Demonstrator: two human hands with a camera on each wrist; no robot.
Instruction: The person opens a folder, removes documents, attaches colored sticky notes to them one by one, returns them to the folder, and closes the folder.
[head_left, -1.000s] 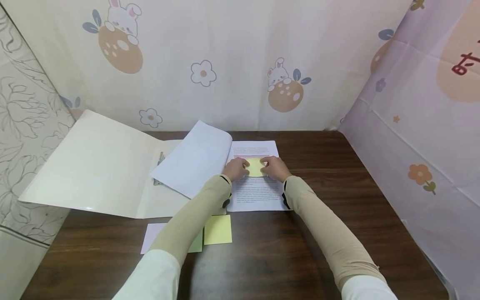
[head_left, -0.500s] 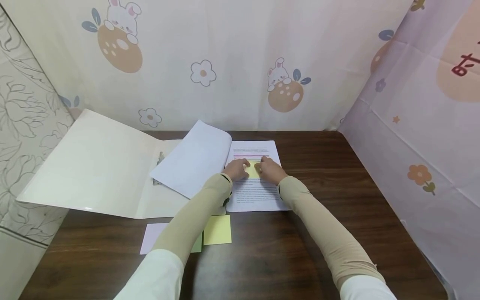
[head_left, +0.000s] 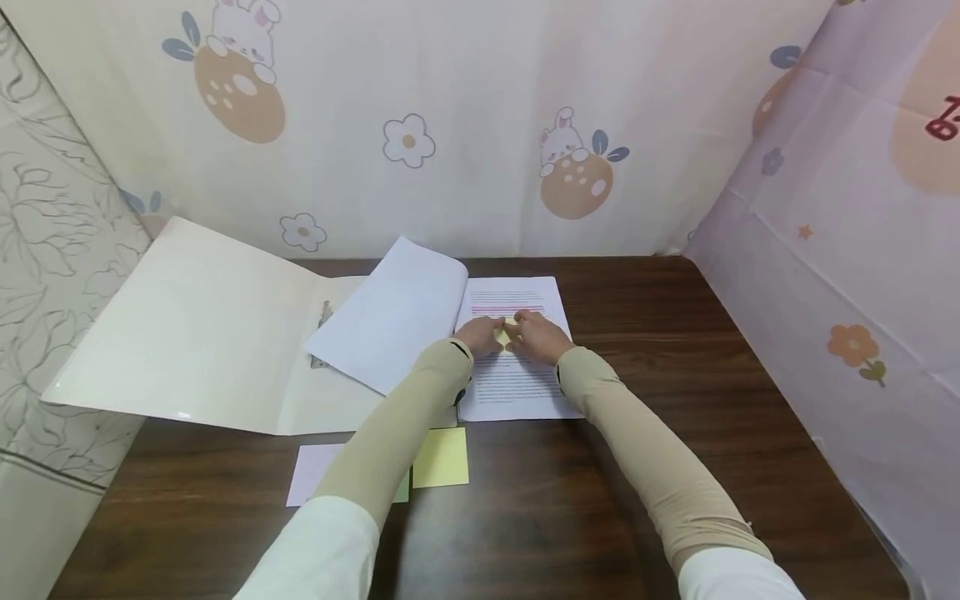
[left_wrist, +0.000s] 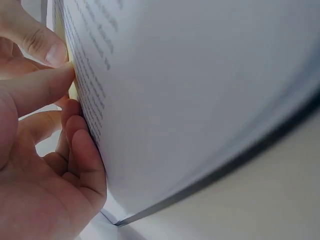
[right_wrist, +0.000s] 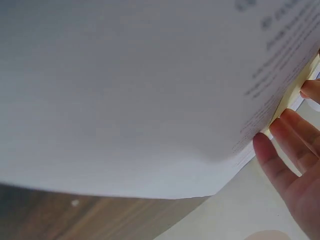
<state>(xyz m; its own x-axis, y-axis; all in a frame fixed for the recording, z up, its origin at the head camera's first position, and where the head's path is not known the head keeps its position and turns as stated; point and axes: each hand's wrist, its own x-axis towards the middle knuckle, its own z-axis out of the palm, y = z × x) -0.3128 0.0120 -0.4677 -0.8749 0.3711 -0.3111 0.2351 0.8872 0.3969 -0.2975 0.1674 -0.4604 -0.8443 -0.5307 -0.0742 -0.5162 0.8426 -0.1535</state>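
A yellow sticky note (head_left: pixel 500 337) lies on a printed page (head_left: pixel 517 396), just below pink-red lines. Fingertips of my left hand (head_left: pixel 479 336) press at the note's left side; in the left wrist view its thumb reaches the yellow paper (left_wrist: pixel 73 90), with the other fingers bent against the page. From the right, my right hand (head_left: pixel 542 338) touches the note with spread, fairly straight fingers (right_wrist: pixel 295 137), as the right wrist view shows. Both hands nearly meet, hiding most of the note.
A white folder (head_left: pixel 202 333) lies open at left, its metal clip (head_left: pixel 325 312) partly under a turned-back sheet (head_left: pixel 397 317). Purple (head_left: pixel 309 475), green (head_left: pixel 402 490) and yellow (head_left: pixel 444 458) sticky pads sit on the brown table (head_left: pixel 675 400) near my left forearm. Patterned curtains (head_left: pixel 450 83) stand behind.
My right hand has slid left across the sticky note toward my left hand, covering more of it. The left hand has barely moved. The head view has shifted slightly.
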